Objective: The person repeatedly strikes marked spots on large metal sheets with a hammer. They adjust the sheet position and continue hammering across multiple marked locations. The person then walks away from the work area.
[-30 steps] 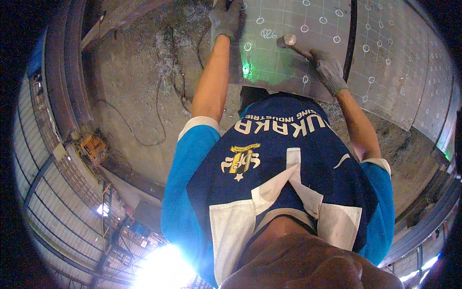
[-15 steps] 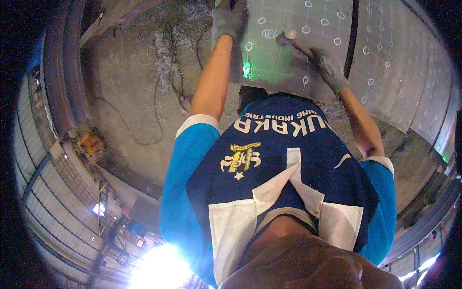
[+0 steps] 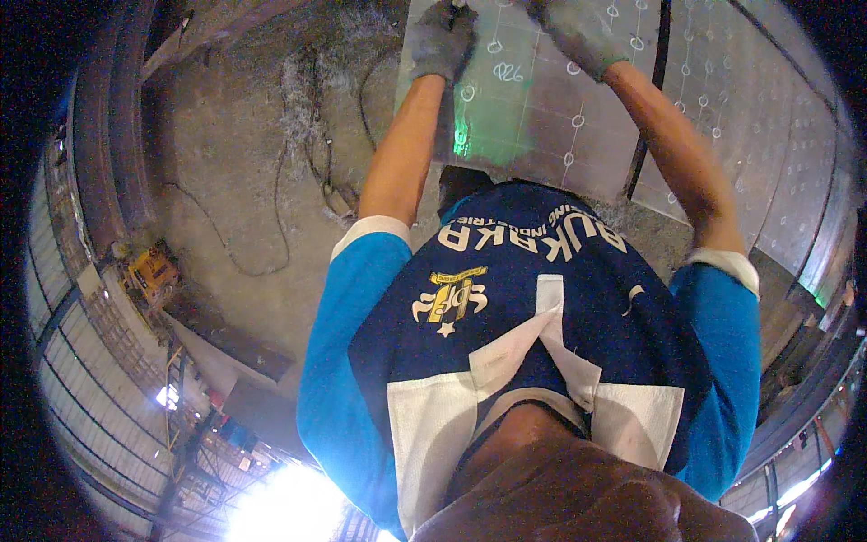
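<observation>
A grey metal plate [image 3: 551, 99], marked with white chalk circles and thin grid lines, lies in front of me. My left hand [image 3: 444, 41], in a grey glove, is closed over the plate's left part near the top edge of the view. A thin dark end shows at its fingers, but I cannot make out what it is. My right hand [image 3: 582, 38], gloved too and slightly blurred, is closed round a hammer [image 3: 536, 7] above the plate. Only a dark bit of the hammer shows at the upper edge; its head is mostly out of view.
Another circle-marked plate [image 3: 745, 108] lies to the right, past a dark gap [image 3: 652, 99]. On the dusty floor at left lies a looped cable [image 3: 282, 194]. A yellow machine [image 3: 152, 273] stands farther left, near long steel beams [image 3: 101, 135]. Green light falls on the near plate.
My right hand has moved up and left with the hammer, so the hammer head has gone toward the upper edge. My left hand has shifted only slightly down and right.
</observation>
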The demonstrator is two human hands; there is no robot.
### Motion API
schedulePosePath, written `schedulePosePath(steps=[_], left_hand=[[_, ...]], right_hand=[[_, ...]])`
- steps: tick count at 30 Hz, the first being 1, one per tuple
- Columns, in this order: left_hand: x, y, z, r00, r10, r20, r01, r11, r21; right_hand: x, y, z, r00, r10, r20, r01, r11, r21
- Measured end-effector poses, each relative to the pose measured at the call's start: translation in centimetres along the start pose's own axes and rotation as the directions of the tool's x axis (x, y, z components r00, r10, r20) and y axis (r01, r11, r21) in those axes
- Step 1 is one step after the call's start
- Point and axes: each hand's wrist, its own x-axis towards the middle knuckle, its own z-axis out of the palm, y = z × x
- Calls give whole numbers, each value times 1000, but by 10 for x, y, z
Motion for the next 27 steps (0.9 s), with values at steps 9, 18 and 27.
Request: schedulePosePath(steps=[9, 18, 27], left_hand=[[26, -30, -12, 963, 4, -270, -32, 994, -102], [65, -23, -15, 980, -114, -165, 39, 917, -398], [78, -52, -16, 990, -118, -72, 78, 909, -410]], right_hand=[[-131, 24, 18, 981, 176, 86, -132, 917, -376], [-214, 100, 56, 992, -96, 88, 129, 800, -585], [-185, 52, 40, 988, 106, 115, -29, 846, -533]])
